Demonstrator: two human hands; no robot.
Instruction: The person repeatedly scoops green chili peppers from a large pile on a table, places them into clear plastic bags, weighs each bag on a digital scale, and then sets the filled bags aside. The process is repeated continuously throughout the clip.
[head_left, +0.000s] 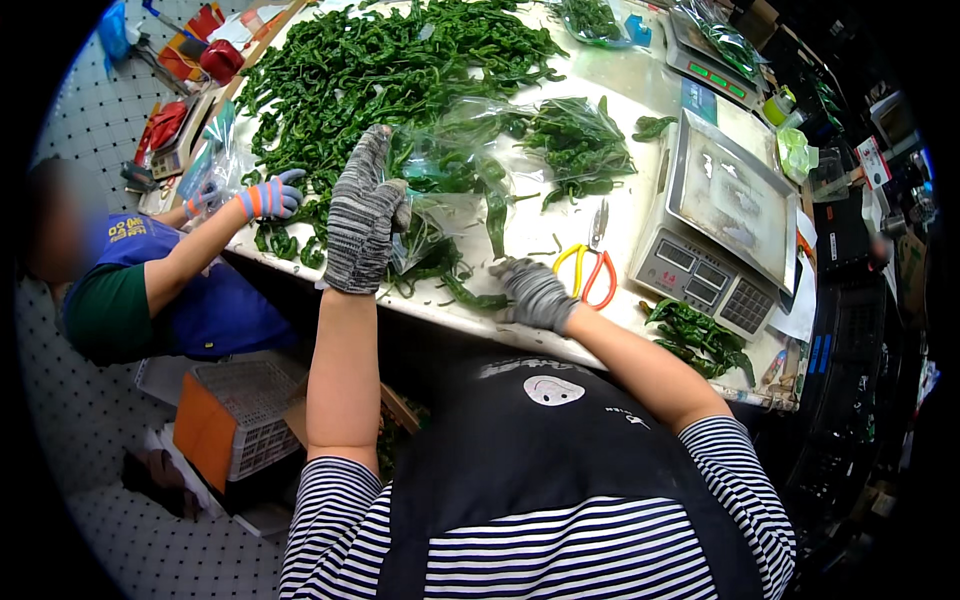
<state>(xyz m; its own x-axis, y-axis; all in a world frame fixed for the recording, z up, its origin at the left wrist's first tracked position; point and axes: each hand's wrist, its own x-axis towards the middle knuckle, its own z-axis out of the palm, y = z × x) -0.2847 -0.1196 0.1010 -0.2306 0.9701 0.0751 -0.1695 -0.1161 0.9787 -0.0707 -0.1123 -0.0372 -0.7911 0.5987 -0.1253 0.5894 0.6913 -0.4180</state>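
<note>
My left hand (362, 217), in a grey-and-black striped knit glove, grips the edge of a clear plastic bag (442, 150) at the table's front side. Long green peppers (431, 259) show through and below the film. In a matching glove, my right hand (536, 294) is low over the table edge. A single long green pepper (496, 223) reaches down to its fingertips, and another pepper (472, 297) lies beside them. Whether these fingers hold anything is hidden. Scissors (589, 262) with one yellow and one red handle lie just right of that hand.
A large heap of green peppers (360, 71) covers the table's far left. A filled clear bag (581, 139) lies behind the scissors. At right stands a digital scale (709, 255), with loose peppers (701, 337) before it. A co-worker's gloved hand (274, 197) is at the left edge.
</note>
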